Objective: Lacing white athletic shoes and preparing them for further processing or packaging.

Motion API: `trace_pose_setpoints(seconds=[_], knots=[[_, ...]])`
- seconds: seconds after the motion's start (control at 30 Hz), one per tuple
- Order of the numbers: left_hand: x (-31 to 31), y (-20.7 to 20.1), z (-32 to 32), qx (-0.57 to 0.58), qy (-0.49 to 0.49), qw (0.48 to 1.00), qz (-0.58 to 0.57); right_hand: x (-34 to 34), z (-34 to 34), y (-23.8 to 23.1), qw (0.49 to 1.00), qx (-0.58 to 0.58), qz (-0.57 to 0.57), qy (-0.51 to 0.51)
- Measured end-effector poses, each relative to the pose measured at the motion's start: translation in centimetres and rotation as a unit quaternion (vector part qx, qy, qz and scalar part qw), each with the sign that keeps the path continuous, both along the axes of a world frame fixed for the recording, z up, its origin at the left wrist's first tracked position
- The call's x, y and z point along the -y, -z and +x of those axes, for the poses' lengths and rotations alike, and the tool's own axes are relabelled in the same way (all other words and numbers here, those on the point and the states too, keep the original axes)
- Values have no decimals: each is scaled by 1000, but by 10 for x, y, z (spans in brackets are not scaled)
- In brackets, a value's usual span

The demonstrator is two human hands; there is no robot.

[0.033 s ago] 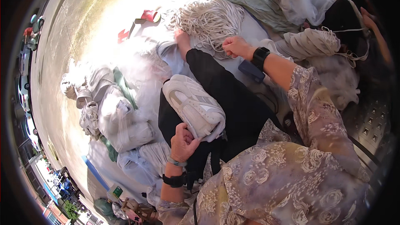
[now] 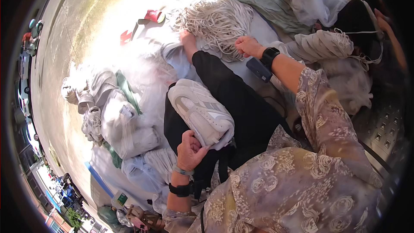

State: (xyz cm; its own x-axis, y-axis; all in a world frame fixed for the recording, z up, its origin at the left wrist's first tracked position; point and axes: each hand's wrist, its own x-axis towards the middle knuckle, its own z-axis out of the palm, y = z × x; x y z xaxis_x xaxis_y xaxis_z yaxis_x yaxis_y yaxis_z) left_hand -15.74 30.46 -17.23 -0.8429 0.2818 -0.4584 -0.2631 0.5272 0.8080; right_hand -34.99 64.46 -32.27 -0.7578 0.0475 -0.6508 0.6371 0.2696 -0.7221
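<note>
A white and grey sneaker upper (image 2: pixel 200 110) lies across my lap on the black trousers. My left hand (image 2: pixel 189 150) pinches its near edge between thumb and fingers. Farther out, my right hand (image 2: pixel 249 46) is closed beside a heap of off-white shoelaces (image 2: pixel 217 19); its fingers are curled, and anything in them is too small to make out. A dark wristwatch (image 2: pixel 270 56) is on my right wrist, and a small dark blue box-shaped thing (image 2: pixel 258 70) sits just under it.
Bundled uppers in plastic bags (image 2: pixel 125 125) lie to the left, with loose grey uppers (image 2: pixel 91 121) beyond. Stacked off-white uppers (image 2: pixel 321 45) lie at right, near another person's arm (image 2: pixel 390 39). My bare foot (image 2: pixel 188 42) touches the laces' side. A red slipper (image 2: pixel 154 16) lies farther out.
My right hand has shifted slightly to the right. The sneaker upper has turned a little on my lap, with my left hand still at its edge.
</note>
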Motion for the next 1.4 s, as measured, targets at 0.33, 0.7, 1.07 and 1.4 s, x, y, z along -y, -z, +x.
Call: trace_pose_setpoints(seconds=[0.33, 0.7, 1.07, 1.4], knots=[[10, 4, -21, 78, 18, 997, 8, -51, -23, 193, 989, 123, 60, 56], [13, 11, -12, 21, 79, 997, -12, -38, -24, 123, 972, -24, -80, 220], [-8, -25, -12, -144, 6, 989, -43, 45, 60, -171, 951, -192, -163, -180], [-101, -94, 4, -171, 72, 833, 520, 68, 181, -326, 916, -125, -238, -297]])
